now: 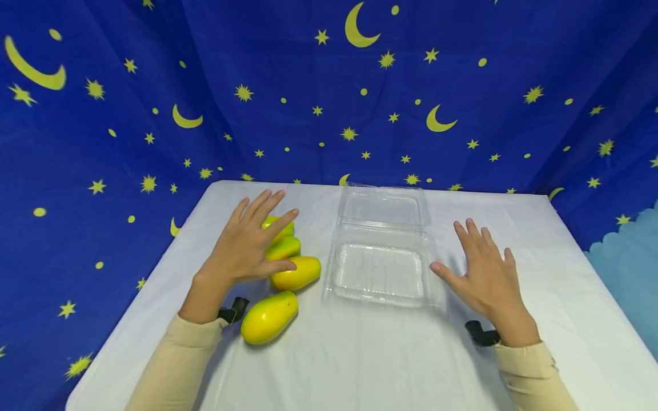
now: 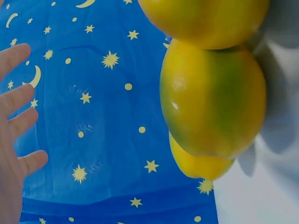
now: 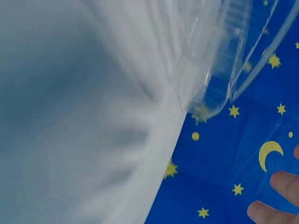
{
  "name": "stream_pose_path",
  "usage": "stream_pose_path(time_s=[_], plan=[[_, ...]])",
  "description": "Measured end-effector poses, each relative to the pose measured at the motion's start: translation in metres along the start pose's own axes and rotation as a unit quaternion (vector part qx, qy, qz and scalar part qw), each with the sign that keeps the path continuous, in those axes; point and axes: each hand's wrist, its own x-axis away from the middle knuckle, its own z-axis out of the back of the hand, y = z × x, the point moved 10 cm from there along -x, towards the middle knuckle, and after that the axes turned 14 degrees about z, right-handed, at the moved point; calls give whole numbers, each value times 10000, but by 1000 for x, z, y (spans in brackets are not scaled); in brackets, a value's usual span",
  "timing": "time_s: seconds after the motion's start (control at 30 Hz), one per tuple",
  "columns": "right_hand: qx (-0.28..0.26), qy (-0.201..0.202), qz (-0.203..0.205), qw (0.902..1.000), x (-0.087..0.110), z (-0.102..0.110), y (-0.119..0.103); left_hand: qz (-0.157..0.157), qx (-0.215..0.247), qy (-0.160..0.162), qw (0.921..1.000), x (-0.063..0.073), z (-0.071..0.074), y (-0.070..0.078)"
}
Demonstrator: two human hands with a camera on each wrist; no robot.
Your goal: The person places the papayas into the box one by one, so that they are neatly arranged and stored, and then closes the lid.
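Four yellow-green mangoes (image 1: 269,318), one clear container (image 1: 379,271) (lid (image 1: 382,208) open).

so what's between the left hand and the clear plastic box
In the head view, yellow-green fruits, partly hidden by the left hand, then a strip of white cloth before the plastic box.

No text, label, brand or number legible in any view. Printed signs noted on the deep-blue fabric backdrop (image 1: 329,74) only: yellow crescent moons (image 1: 352,29), yellow pointed stars (image 1: 349,133) of differing shapes and small yellow round dots (image 1: 482,62), scattered across it. On the clear, hinged plastic container (image 1: 380,271) and the smooth, oval yellow-and-green fruits (image 1: 269,318), no lettering can be made out.
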Motion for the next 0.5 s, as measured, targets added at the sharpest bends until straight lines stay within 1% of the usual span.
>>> stream_pose_path(time_s=[0.1, 0.27, 0.5], plan=[[-228, 71, 24, 9997, 4, -2, -4, -50, 109, 126, 9998, 7, 7, 0], [-432, 200, 55, 9989, 13, -6, -9, -100, 428, 311, 9985, 17, 15, 2], [-556, 217, 134, 9981, 24, -11, -20, 2, 852, 336, 9958, 28, 20, 4]])
